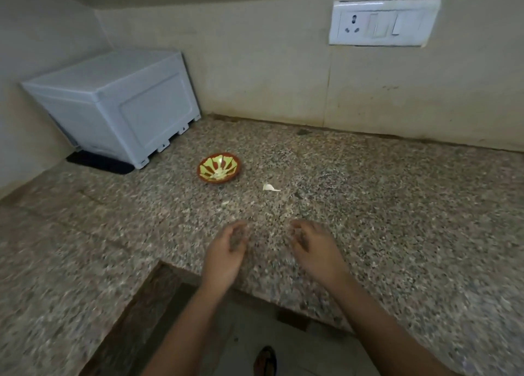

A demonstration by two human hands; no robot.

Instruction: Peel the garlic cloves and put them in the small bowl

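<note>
A small red-brown bowl (219,167) with a yellow-green pattern sits on the speckled granite counter (368,205); pale garlic pieces lie in its bottom. A white scrap, a clove or peel (270,188), lies on the counter to the bowl's right, and a smaller pale bit (224,203) lies nearer me. My left hand (226,251) and my right hand (314,248) hover side by side above the counter's front edge, fingers loosely curled. Both are motion-blurred and nothing shows in either.
A white boxy appliance (119,103) stands in the back left corner on a dark mat. A socket and switch plate (382,21) is on the tiled wall. The counter is L-shaped, with a cut-out at front left and the floor below.
</note>
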